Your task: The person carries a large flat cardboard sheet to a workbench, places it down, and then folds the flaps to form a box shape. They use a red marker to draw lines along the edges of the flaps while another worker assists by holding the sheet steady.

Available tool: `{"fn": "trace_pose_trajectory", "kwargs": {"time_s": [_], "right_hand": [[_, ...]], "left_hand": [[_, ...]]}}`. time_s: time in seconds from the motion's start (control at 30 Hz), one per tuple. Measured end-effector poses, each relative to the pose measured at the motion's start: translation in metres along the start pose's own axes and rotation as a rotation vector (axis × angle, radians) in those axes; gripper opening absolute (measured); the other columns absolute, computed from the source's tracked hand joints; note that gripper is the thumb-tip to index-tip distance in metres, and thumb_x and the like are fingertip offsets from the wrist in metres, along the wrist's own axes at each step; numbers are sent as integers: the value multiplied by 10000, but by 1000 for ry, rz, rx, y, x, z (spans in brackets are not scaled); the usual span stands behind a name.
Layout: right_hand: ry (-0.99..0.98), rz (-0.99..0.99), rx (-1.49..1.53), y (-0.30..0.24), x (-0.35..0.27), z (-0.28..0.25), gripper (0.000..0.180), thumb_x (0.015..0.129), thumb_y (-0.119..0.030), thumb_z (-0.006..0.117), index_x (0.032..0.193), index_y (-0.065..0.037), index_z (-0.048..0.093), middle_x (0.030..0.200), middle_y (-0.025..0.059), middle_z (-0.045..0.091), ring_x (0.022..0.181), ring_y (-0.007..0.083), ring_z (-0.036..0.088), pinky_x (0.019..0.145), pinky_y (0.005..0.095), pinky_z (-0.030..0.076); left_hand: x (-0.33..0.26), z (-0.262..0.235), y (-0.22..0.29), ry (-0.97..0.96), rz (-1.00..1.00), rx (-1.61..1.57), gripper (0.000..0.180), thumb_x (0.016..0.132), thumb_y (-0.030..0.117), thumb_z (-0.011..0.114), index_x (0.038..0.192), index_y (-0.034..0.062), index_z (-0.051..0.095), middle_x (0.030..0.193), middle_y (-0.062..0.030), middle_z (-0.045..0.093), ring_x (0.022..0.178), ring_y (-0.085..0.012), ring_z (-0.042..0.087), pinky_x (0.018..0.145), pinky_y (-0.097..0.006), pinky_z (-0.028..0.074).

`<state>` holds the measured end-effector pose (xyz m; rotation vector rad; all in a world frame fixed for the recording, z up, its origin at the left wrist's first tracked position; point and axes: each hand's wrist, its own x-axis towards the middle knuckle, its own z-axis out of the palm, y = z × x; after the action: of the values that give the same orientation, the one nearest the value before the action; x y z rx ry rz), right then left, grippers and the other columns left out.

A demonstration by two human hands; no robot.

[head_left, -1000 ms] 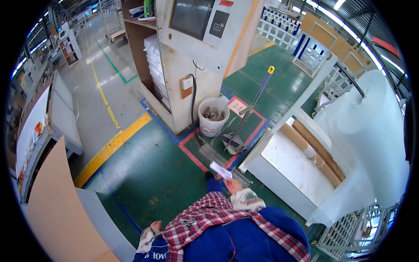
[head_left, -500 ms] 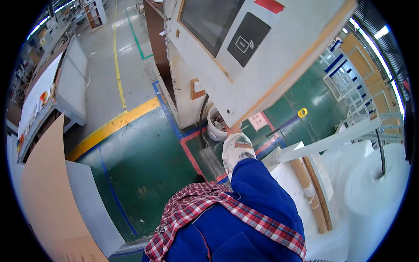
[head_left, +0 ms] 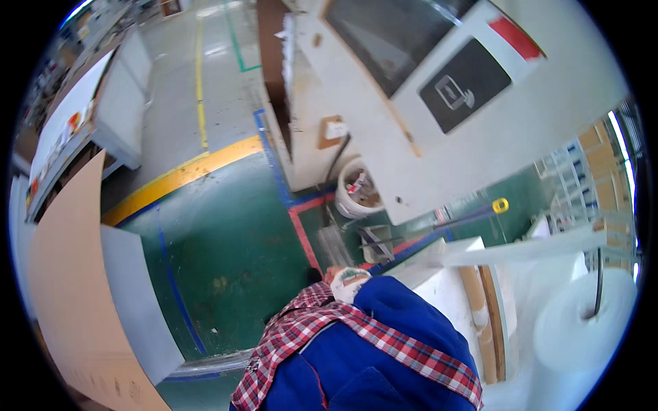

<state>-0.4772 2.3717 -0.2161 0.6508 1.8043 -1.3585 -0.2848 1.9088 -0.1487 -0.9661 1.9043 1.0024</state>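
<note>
My right hand (head_left: 336, 273) is drawn in close to my red checked apron (head_left: 401, 342). It wears a stained white covering that leaves the fingers bare, and a blue sleeve (head_left: 404, 305) runs up to it. Its fingers are small and blurred, so their pose and any contents cannot be made out. My left hand is out of view. Ahead of me a white panel (head_left: 363, 137) with a dark window and a dark card-reader symbol slants across the view. The hand is apart from this panel. Beneath its lower corner stands a white bucket (head_left: 345, 204) with scraps inside.
A dustpan (head_left: 377, 245) and a yellow-ended pole (head_left: 473, 216) are on the green floor. Wrap rolls (head_left: 582, 322) and cardboard tubes (head_left: 480, 322) stand at right. A brown board (head_left: 75, 288) rises at left. Beyond it is a workbench (head_left: 116, 116).
My right hand has come away from the panel's lower edge and back toward my body. The view has shifted, and the panel appears larger and farther right. The dustpan now shows.
</note>
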Motion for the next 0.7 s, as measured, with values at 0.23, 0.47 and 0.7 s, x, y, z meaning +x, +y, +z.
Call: {"fn": "trace_pose_trajectory", "kwargs": {"time_s": [0.23,0.47,0.7], "right_hand": [[-160,-320,-567,-93,-20,46,244,787,-262,541,707,-49,631,617,81,597,581,198,574,551,329,453],[-189,-411,-752,-221,-16,138,262,779,-292,556,747,-49,649,662,63,624,635,180,597,611,311,469],[-393,-502,-1000,-246,-10,267,291,770,-321,571,787,-48,668,706,44,652,690,162,619,671,292,485]], "left_hand": [[-9,37,-79,140,91,233,428,836,413,474,1078,93,621,1089,-110,613,943,-255,600,873,-347,447],[-13,12,-96,470,15,-298,502,785,533,457,970,118,672,973,-138,649,937,-286,608,853,-362,457],[-39,-29,-150,479,-212,-726,379,740,439,566,917,124,683,853,-111,667,858,-283,630,800,-363,482]]}}
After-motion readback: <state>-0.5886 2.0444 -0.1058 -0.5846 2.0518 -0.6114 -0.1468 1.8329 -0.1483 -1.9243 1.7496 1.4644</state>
